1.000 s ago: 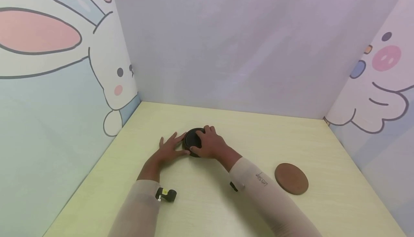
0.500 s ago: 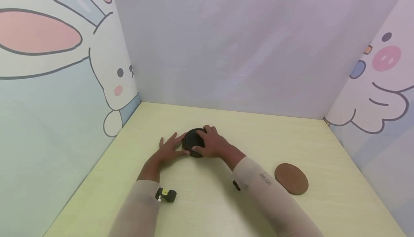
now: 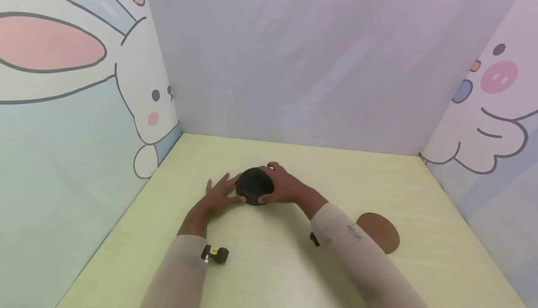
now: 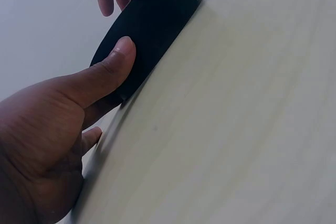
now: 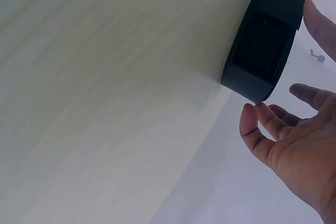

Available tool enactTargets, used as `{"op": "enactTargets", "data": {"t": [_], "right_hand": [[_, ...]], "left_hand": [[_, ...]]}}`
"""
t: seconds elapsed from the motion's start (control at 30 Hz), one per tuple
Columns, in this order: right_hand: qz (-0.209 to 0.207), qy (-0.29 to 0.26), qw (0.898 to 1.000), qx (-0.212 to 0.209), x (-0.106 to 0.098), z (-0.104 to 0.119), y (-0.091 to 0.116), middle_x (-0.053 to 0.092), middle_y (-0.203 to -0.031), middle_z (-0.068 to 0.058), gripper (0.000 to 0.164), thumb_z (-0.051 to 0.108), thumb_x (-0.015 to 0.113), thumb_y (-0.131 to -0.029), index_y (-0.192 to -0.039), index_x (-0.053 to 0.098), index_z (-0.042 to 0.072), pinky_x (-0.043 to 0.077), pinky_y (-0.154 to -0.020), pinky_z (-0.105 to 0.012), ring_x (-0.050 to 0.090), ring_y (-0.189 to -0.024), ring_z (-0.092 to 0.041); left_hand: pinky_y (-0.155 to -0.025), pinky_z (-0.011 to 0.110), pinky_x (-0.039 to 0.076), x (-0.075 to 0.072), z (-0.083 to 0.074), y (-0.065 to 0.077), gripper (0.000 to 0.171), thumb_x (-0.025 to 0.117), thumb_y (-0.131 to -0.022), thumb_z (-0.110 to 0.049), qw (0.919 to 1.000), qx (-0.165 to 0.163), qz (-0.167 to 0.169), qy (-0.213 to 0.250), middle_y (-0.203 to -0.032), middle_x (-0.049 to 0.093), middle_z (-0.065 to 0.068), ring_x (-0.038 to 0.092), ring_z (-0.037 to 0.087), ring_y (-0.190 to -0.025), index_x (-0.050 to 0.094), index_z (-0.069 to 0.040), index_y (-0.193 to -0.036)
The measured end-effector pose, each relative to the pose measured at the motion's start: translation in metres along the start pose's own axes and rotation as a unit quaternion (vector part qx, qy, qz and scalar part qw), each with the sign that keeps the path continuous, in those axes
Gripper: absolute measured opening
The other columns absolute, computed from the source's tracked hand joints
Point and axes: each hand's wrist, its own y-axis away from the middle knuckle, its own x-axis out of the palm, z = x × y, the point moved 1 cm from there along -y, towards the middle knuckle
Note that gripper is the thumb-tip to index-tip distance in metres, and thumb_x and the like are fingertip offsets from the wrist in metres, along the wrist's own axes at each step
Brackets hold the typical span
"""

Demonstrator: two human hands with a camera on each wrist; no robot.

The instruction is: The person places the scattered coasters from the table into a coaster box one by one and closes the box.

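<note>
A round black coaster holder point(image 3: 256, 185) stands on the table between my hands. Its low wall has a cut-out with dark ribbed edges point(image 5: 265, 45) inside, seen in the right wrist view. My left hand point(image 3: 220, 196) holds its left side, with the thumb point(image 4: 118, 64) along the near wall and the index finger on the far side. At the right rim is my right hand point(image 3: 283, 186), thumb and fingers spread loosely, fingertips right at the edge. A brown round coaster point(image 3: 378, 232) lies to the right, partly covered by my right sleeve.
The pale wood-look table point(image 3: 260, 261) has a grey-lilac wall point(image 3: 294, 60) behind it. Printed walls with a rabbit point(image 3: 147, 98) and another white character point(image 3: 475, 126) close in the sides. Small black cameras sit on both wrists.
My right hand has slid right, from over the top of the coaster holder to its right rim, uncovering more of the top. My left hand stays put.
</note>
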Motion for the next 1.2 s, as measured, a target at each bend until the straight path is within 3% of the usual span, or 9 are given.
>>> {"op": "enactTargets", "data": {"t": [0.2,0.47,0.87,1.2], "right_hand": [[0.0,-0.012,1.0,-0.014,-0.003,-0.006,0.003,0.037,-0.17,-0.014,0.099,0.029,0.092,-0.091,-0.171,0.036,0.013,0.047,-0.125,-0.056,0.052,-0.15,-0.034],[0.004,-0.017,0.999,-0.028,-0.005,-0.008,0.005,0.042,-0.166,-0.014,0.092,0.025,0.09,-0.093,-0.169,0.039,0.014,0.047,-0.125,-0.059,0.053,-0.15,-0.035],[0.012,-0.013,0.999,-0.027,-0.008,-0.018,0.012,0.038,-0.172,-0.012,0.083,0.019,0.082,-0.1,-0.171,0.037,0.018,0.041,-0.131,-0.059,0.043,-0.16,-0.034],[0.008,-0.009,0.999,-0.052,-0.005,-0.025,0.017,0.048,-0.166,-0.012,0.084,0.018,0.083,-0.098,-0.17,0.039,0.01,0.038,-0.133,-0.054,0.045,-0.16,-0.03]], "left_hand": [[-0.13,0.079,-0.013,0.001,0.002,-0.001,0.096,0.075,-0.096,-0.063,1.0,-0.001,-0.002,-0.007,-0.18,0.033,0.012,0.012,0.045,-0.172,0.031,-0.027,-0.174],[-0.131,0.078,-0.014,0.003,0.004,0.0,0.096,0.074,-0.097,-0.063,1.0,-0.004,-0.001,-0.004,-0.18,0.032,0.013,0.011,0.044,-0.172,0.03,-0.027,-0.174],[-0.13,0.078,-0.015,0.004,0.003,0.0,0.097,0.075,-0.096,-0.064,1.0,-0.004,-0.004,0.002,-0.18,0.032,0.014,0.012,0.044,-0.172,0.032,-0.026,-0.174],[-0.13,0.076,-0.017,0.004,0.003,-0.001,0.097,0.075,-0.096,-0.064,0.9999,-0.009,-0.004,0.006,-0.18,0.03,0.015,0.011,0.044,-0.172,0.031,-0.025,-0.174]]}}
